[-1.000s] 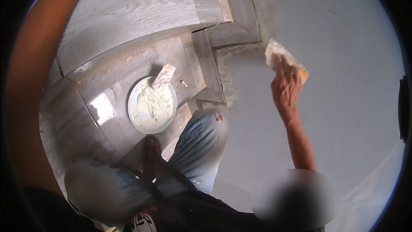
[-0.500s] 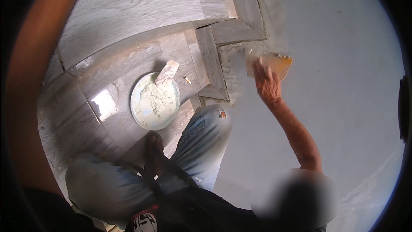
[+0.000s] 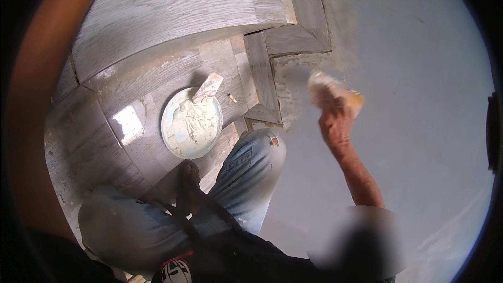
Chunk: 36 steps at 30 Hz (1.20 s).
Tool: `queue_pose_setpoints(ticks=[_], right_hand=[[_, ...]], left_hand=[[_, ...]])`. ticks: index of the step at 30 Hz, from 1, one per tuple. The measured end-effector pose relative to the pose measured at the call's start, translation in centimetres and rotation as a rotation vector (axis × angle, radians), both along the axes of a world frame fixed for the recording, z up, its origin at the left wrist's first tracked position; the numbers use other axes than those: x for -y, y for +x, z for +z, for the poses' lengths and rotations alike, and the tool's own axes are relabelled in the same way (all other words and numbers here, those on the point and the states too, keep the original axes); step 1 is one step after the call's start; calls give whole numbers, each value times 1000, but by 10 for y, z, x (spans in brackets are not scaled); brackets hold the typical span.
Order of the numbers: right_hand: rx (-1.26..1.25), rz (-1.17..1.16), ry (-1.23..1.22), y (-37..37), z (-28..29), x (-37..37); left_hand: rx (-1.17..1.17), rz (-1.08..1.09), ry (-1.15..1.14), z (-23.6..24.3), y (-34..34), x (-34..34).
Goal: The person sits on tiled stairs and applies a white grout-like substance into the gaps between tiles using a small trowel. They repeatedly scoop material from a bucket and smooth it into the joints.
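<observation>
Right hand: wrapped around a blurred, smeared flat scraper [image 3: 323, 86], hand [image 3: 336, 123] over the grey wall [image 3: 419, 105].
Left hand: past the upper edge; cannot tell its state.
Bowl: round, pale bowl [image 3: 173, 144] of off-white paste [image 3: 195, 120] on the wood-look step [image 3: 141, 162], a second flat blade [image 3: 208, 87] leaning on its rim.
Beside it: a small white-and-orange stick [image 3: 231, 97].
In between: a denim knee [image 3: 257, 154], near the zigzag tile trim [image 3: 293, 39].
Below bowl: a foot [image 3: 187, 178].
</observation>
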State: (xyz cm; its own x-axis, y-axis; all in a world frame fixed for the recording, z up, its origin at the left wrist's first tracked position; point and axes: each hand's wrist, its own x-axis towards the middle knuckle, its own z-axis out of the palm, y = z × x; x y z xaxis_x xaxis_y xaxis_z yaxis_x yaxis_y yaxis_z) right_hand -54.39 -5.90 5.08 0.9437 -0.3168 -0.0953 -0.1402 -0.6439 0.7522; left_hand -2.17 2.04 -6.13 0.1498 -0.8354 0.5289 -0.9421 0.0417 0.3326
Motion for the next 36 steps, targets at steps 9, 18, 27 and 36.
queue_pose_setpoints(ticks=[9, 18, 27, 36], right_hand=[[-1, -122, -204, 33, -20, 16], [-267, -45, -1, 6, -56, 2], [-388, 82, -136, -17, -35, 35], [-154, -74, -257, 26, 18, 29]], left_hand=[[24, -10, -60, -6, -2, -2], [35, 30, 0, -11, 5, 4], [2, -6, -33, -5, 5, 0], [16, 20, 0, -4, 4, 1]])
